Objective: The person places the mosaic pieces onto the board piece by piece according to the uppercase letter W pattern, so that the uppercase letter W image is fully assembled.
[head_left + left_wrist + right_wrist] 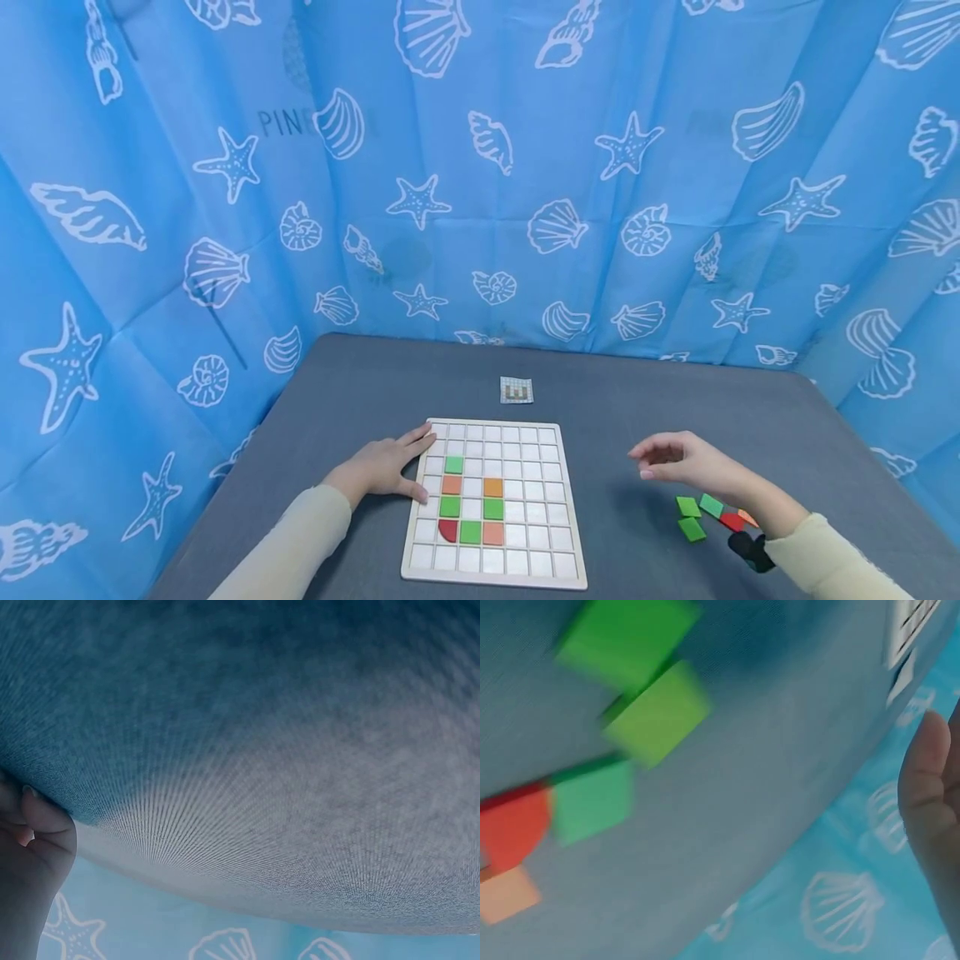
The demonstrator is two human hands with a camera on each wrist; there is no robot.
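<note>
At the left rim of a white gridded board (pixel 533 493), the left hand (pixel 384 467) is rested with its grip released, the fingers and thumb being spread against the edge. To the right of the board, the right hand (pixel 708 468) is raised over the bench (pixel 607 408), its grip likewise released, with fingers and thumb loosely bent. On the board, eight tiles (pixel 450 507) are set in cells: a left column of four is formed by green, salmon, green and, nearest, a red round-cornered tile (pixel 448 530); along the near row, a green tile (pixel 470 532) and a salmon tile (pixel 492 533) are adjoined; beyond the latter, green and orange are placed. Near the right wrist, five loose tiles (pixel 692 529) are scattered: three greens, one red, one pale orange. Beyond the board, a small printed card (pixel 517 390) is laid; the bench is backed by a blue curtain (pixel 450 267) patterned with white shells.
</note>
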